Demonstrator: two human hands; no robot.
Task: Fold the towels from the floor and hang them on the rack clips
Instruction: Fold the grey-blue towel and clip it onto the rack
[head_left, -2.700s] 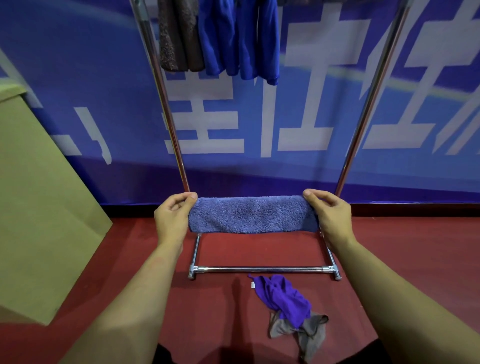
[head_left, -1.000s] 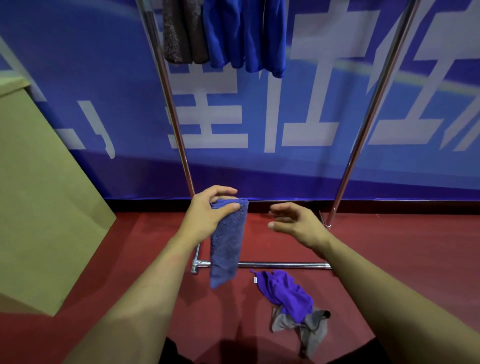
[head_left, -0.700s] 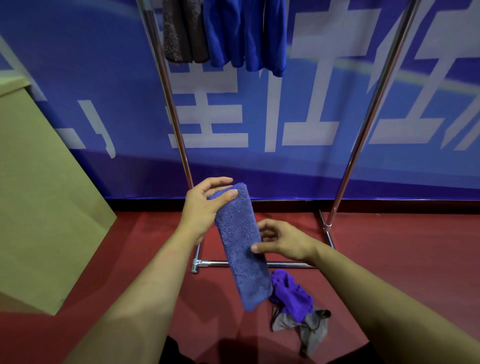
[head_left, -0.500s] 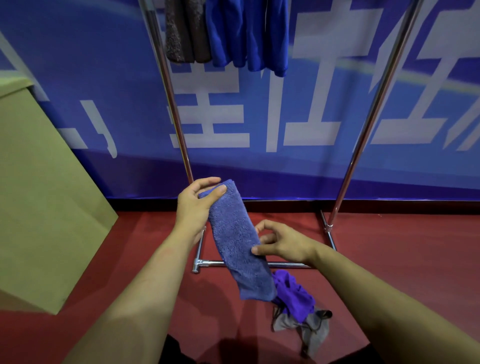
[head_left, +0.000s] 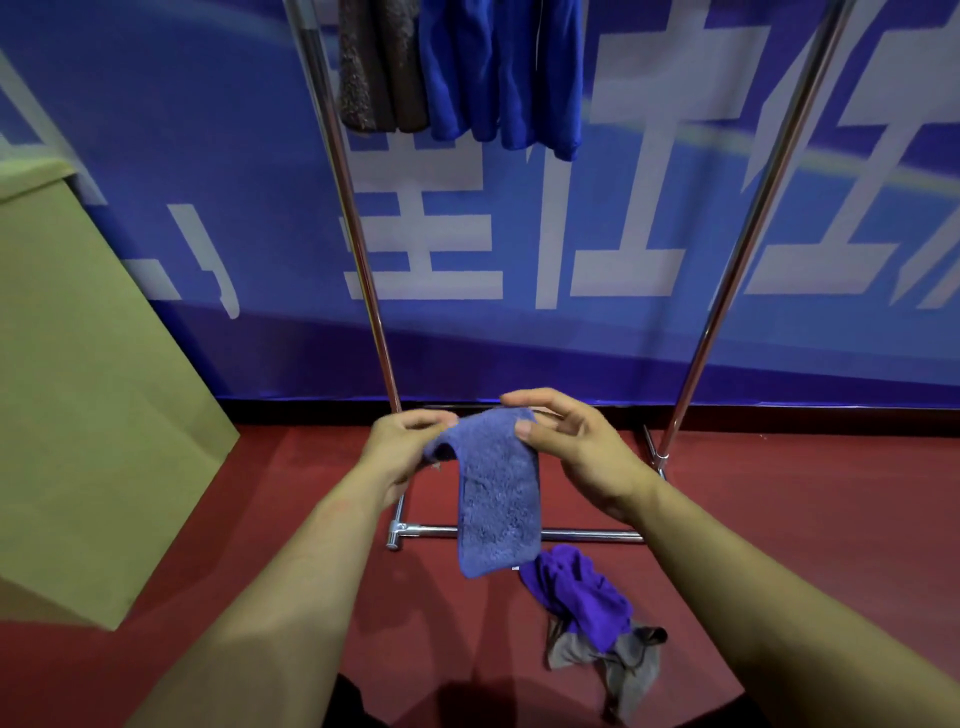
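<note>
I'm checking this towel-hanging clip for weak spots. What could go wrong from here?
The folded blue-grey terry towel is pinched only at its top edge by the left hand and right hand, so the fold may slip open. Its lower end hangs near the crumpled purple cloth on the floor.

Fluffy cloth towel (head_left: 497, 499), shiny metal rack (head_left: 358, 249)

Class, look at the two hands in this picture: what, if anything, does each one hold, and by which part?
Both hold the folded blue-violet terry towel by its top edge: the left hand grips the left corner, the right hand pinches the right corner.
</note>
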